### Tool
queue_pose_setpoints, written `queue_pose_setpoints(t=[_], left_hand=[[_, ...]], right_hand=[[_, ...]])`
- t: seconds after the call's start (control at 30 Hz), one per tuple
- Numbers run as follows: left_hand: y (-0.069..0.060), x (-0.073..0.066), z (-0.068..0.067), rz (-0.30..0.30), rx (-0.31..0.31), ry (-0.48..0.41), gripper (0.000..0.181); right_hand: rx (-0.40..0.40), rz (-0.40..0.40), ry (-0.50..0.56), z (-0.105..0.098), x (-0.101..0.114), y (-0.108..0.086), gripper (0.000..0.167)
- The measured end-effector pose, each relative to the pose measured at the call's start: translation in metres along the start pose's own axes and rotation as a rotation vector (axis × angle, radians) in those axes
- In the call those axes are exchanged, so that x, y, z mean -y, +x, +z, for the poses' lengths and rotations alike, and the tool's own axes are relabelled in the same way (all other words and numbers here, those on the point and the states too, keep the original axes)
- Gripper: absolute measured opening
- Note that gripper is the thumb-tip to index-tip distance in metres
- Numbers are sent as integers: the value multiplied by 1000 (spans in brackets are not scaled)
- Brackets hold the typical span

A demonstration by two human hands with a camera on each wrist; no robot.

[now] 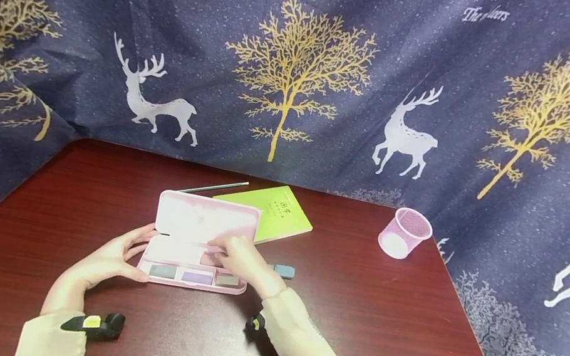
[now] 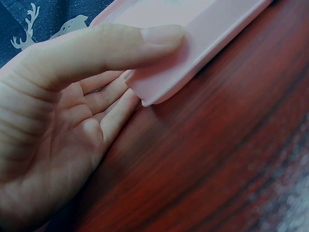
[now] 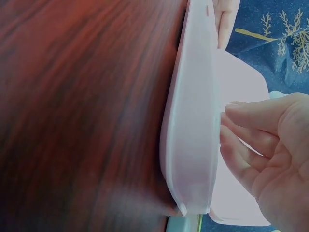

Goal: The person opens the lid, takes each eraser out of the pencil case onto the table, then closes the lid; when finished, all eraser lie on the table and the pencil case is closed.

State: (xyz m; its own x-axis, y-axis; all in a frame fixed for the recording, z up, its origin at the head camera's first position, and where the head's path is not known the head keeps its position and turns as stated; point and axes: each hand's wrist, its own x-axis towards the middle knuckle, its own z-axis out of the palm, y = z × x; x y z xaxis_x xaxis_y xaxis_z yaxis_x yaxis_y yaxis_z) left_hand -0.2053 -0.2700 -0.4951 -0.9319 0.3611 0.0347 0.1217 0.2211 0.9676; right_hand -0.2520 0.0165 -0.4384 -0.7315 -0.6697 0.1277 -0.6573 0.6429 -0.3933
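Left hand holding an open, pink, rectangular, plastic-looking case by its nine-o'clock end, on the red-brown worktop
Right hand is resting half-curled inside, hold hidden; stiff, seemingly light side walls are probably offering surest grip.

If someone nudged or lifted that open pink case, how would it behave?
The pink case would probably slide rather than roll, since it sits broad and low on the table. It looks smooth and crisp-edged, so likely stiff. If tilted, the coloured pieces inside might spill, because the lid stands open.
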Motion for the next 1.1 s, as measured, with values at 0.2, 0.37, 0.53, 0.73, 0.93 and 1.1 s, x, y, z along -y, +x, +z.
queue_pose_setpoints(t=[0.2,0.37,0.53,0.73,0.93,1.1], left_hand=[[1,2,-1,7,3,2,107],[1,2,-1,7,3,-1,108],[0,1,0,1,0,1,108],[0,1,0,3,-1,2,108],[1,2,0,10,1,-7,108],[1,2,0,3,1,-6,108]], right_hand=[[-4,12,13,0,1,-1,22],[-12,19,35,0,2,-2,22],[3,24,33,2,1,-1,23],[28,9,17,2,1,-1,23],[42,-3,1,3,1,-1,21],[53,3,22,4,1,-2,22]])
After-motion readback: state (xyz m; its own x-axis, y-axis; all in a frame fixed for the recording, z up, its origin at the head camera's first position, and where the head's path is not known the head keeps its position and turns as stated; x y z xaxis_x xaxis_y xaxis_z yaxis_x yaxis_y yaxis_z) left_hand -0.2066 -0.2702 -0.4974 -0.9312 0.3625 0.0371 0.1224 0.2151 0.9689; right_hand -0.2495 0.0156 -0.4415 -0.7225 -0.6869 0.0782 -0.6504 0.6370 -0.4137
